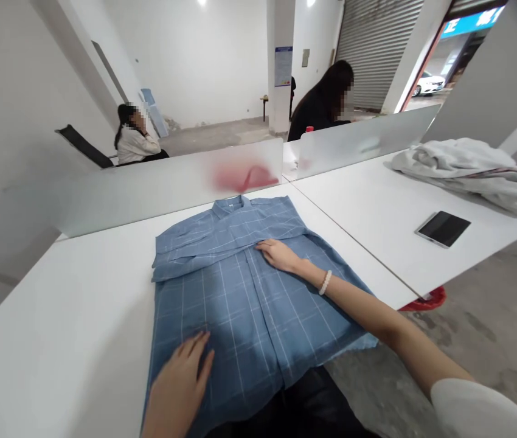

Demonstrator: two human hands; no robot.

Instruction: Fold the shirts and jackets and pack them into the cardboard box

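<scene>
A blue checked shirt (222, 304) lies spread on the white table, collar at the far side and hem toward me. Its sleeves are folded across the chest, one over the other. My right hand (278, 254) rests on the shirt near the middle, fingers stretched out at the lower edge of the crossed sleeve; a white bead bracelet is on that wrist. Over the lower left part of the shirt is my left hand (185, 368), its fingers extended and the thumb apart. Neither hand grips the cloth. The hem hangs slightly past the table's near edge.
A phone-like black-screened device (444, 229) and a heap of pale cloth (468, 164) lie on the right of the table (80, 304). Frosted dividers (158, 188) run along the back. Two people sit beyond them. A red bag (432, 299) hangs below the right edge.
</scene>
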